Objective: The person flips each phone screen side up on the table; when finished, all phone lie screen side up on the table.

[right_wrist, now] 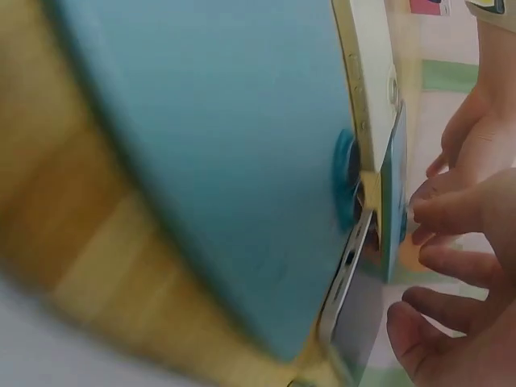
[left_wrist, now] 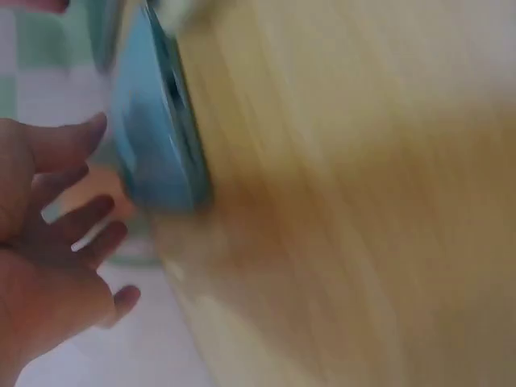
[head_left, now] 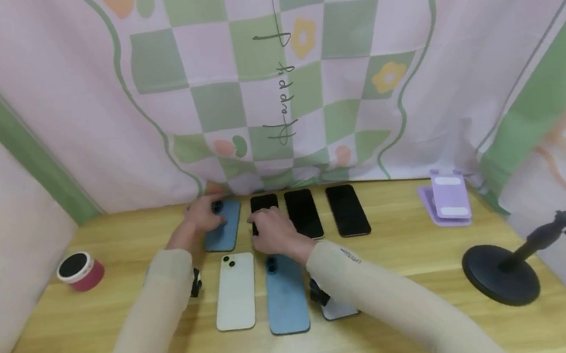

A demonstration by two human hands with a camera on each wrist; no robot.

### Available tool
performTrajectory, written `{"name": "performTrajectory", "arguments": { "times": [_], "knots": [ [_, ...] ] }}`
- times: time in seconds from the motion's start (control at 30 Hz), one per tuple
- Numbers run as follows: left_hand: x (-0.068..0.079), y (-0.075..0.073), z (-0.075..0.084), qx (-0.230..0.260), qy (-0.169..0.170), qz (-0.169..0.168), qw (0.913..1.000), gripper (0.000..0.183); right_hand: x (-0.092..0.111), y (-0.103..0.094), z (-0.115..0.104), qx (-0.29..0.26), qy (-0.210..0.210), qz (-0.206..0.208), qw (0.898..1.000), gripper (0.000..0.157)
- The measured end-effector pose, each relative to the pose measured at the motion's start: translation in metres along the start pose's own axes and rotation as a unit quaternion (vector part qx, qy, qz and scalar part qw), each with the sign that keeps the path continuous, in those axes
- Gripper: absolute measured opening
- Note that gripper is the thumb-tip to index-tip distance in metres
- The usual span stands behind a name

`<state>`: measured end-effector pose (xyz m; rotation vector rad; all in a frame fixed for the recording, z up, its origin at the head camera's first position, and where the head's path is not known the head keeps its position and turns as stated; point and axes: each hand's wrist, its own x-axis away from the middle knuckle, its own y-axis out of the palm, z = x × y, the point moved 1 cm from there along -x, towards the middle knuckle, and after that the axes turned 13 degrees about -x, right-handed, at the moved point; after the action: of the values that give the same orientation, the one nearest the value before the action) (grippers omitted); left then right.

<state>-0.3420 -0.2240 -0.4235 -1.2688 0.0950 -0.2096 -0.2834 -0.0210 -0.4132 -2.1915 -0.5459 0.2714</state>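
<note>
Well, front row: a white phone (head_left: 235, 294) and a blue phone (head_left: 287, 301) lie face down on the table (head_left: 397, 286), side by side, apart.
Right hand (head_left: 274, 232): loosely bent over a black phone (head_left: 264, 202), seemingly gripping nothing.
Black phone: screen up in the back row; likely light, stiff and breakable, best pinched by both long edges.
Left hand (head_left: 204, 214): spread beside the back blue phone (head_left: 225, 235), no grasp; contact I cannot tell.
Back blue phone: face down, leftmost; its smooth back probably slips, so take the side edges.
</note>
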Motion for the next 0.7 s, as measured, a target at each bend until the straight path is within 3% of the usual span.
{"name": "performTrajectory", "arguments": {
  "times": [0.1,0.27,0.4,0.53,0.7],
  "knots": [
    [0.001,0.001,-0.015,0.032,0.022,0.004,0.9993,0.071,-0.006,0.004,-0.011,0.012,-0.014,-0.024,1.0,0.041],
    [-0.001,0.008,-0.03,0.085,0.063,-0.002,0.9944,0.076,-0.014,0.019,-0.025,0.078,-0.044,-0.052,0.995,0.042],
    [-0.003,0.013,-0.034,0.068,0.081,-0.004,0.9943,0.077,-0.019,0.029,-0.028,0.128,-0.044,-0.061,0.989,0.046],
    [-0.004,0.016,-0.035,0.04,0.089,-0.004,0.9952,0.076,-0.025,0.036,-0.028,0.141,-0.021,-0.079,0.987,0.057],
    [-0.003,0.013,-0.034,0.037,0.066,-0.019,0.997,0.078,-0.032,0.04,-0.028,0.15,-0.006,-0.082,0.985,0.063]
  ]
}}
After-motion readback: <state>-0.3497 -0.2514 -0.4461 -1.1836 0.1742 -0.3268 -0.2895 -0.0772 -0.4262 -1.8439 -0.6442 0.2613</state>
